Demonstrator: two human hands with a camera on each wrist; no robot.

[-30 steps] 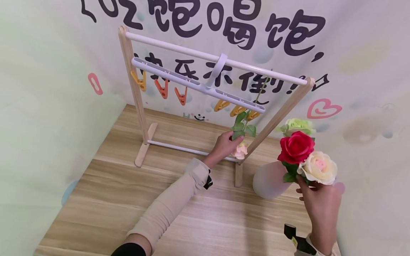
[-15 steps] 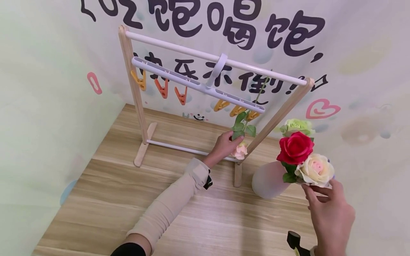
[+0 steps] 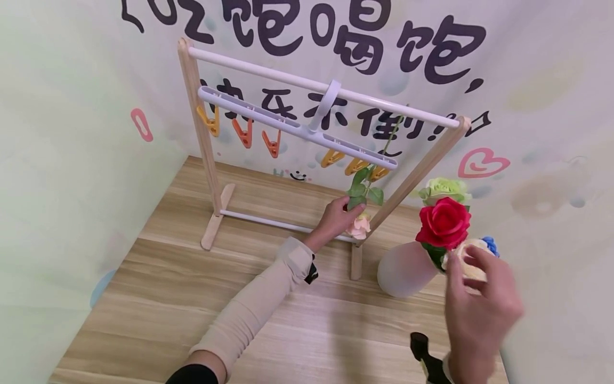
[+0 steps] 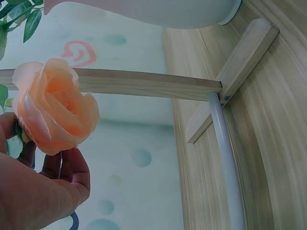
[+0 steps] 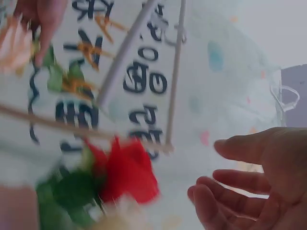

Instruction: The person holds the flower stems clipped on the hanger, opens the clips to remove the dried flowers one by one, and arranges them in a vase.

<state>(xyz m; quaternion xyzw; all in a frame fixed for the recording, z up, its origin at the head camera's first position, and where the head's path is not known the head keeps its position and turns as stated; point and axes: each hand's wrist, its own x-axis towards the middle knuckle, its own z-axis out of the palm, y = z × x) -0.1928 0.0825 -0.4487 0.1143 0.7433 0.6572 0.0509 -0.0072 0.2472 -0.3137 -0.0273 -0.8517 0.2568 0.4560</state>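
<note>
My left hand [image 3: 336,221] pinches an artificial peach rose [image 4: 57,108] just behind its bloom, in the head and left wrist views. The rose hangs head down, its green leaves [image 3: 357,191] below the yellow clothes peg [image 3: 380,173] at the right end of the lilac clip hanger [image 3: 268,120]; its stem rises behind the hanger. In the head view my right hand [image 3: 484,309] is in front of a cream rose [image 3: 474,272], partly hiding it. Nothing lies between its thumb and fingers in the right wrist view. A red rose [image 3: 443,223] is beside it.
A pale vase [image 3: 403,272] holds the red, cream, green [image 3: 445,188] and blue [image 3: 490,245] flowers, right of the rack's wooden post [image 3: 417,170]. Other pegs, yellow and orange [image 3: 242,133], hang along the hanger. A printed cloth backs the wooden table [image 3: 288,341].
My right hand has come away from the cream rose, first rightward, then up in front of it. The blue flower shows more now. My left hand keeps its place on the peach rose.
</note>
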